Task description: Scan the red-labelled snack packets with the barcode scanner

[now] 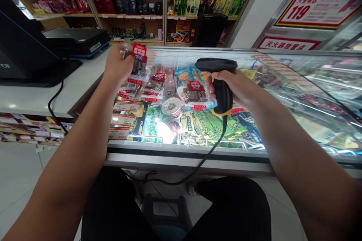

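My left hand (120, 62) pinches a clear snack packet (139, 58) with a red label and raises it at the freezer's left side. Gripped by its handle in my right hand (226, 81) is a black and yellow barcode scanner (223, 96), its head pointing left and its cable hanging down. Just left of the scanner lies another red-labelled packet (195, 94); whether my right fingers touch it I cannot tell. More such packets (157, 83) are heaped between my hands. Round tubs (171, 106) and green ice-pop packs (215, 126) lie nearer me.
A glass-topped chest freezer (195, 157) spans the front. To the left, a white counter (59, 96) bears a black monitor (19, 45) and a scale (76, 41). Stocked shelves (127, 17) stand behind. A stool (166, 214) is between my legs, below the scanner cable (183, 182).
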